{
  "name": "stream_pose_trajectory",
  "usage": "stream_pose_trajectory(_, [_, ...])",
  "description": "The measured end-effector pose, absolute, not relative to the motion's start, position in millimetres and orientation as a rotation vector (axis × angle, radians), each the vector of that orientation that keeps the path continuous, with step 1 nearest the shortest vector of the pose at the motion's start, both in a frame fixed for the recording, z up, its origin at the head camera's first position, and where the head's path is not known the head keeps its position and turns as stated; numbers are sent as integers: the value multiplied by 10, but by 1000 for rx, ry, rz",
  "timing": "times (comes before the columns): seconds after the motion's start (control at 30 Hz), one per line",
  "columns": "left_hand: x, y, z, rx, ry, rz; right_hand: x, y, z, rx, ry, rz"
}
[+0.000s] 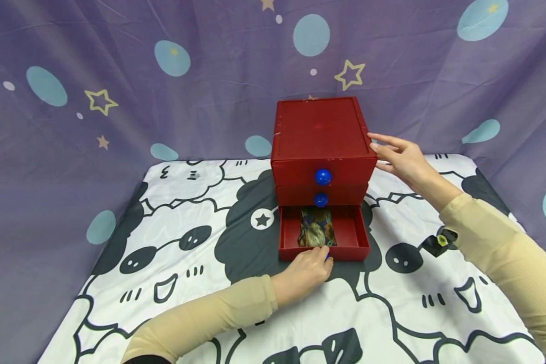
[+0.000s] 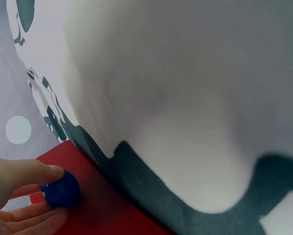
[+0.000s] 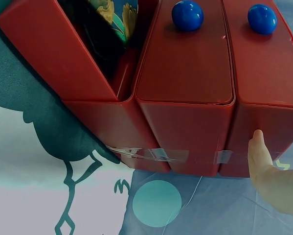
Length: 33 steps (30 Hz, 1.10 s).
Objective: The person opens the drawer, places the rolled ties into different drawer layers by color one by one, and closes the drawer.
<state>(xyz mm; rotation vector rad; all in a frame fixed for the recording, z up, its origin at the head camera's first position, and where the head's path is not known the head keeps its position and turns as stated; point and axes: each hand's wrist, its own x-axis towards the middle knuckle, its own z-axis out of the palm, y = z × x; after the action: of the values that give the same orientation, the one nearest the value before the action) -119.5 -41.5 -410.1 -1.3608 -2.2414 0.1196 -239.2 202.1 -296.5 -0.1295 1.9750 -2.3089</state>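
A red three-drawer cabinet stands on the table, its bottom drawer pulled out. Thumb and fingers of my left hand pinch that drawer's round blue knob, which shows best in the left wrist view. Inside the drawer lies a dark patterned item with gold and green colours, like folded cloth. My right hand rests its straight, spread fingers against the cabinet's right side near the top. The upper two drawers are closed, with a blue knob on the top one.
A white tablecloth with dark cartoon sheep covers the table. Beside the right sleeve lies a small shiny black object with a yellow-green patch. Behind the cabinet hangs a purple curtain. Clear tape crosses the cabinet's side.
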Motion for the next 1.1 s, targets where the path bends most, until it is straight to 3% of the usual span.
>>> stream_pose_trajectory(1.1, [-1561,-494,-4143,-1308,-2256,100,-2380,2022,-2954,-119,2008,-2271])
